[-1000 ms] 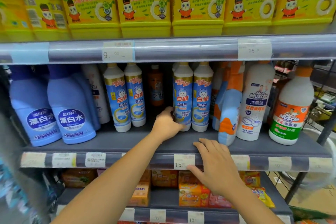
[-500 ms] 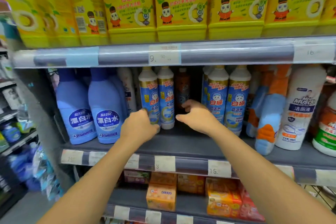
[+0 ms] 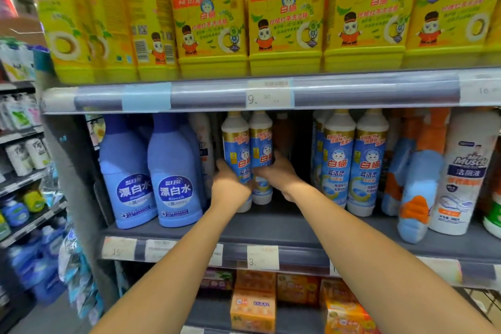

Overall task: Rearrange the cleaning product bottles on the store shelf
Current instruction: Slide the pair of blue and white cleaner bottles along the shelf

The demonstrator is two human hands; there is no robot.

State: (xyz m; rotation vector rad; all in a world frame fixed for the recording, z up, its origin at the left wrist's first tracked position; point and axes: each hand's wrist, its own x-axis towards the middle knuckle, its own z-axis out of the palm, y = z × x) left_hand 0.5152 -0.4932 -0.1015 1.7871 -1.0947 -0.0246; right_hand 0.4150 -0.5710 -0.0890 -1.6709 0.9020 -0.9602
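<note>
Grip | left hand (image 3: pixel 230 188) and right hand (image 3: pixel 278 175), fingers curled round two blue-label bottles (image 3: pixel 235 144) pressed between them | likely to slide both as one

Left bottle (image 3: pixel 235 152): white body, blue cat label, upright, middle shelf (image 3: pixel 284 228).
Right bottle (image 3: pixel 260 149): identical, upright, touching left bottle.
Matching pair (image 3: pixel 339 165): upright, apart rightward.

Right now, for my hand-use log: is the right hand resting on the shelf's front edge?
No: the right hand grips the blue-label bottle pair from the right, the left hand from the left.
</note>
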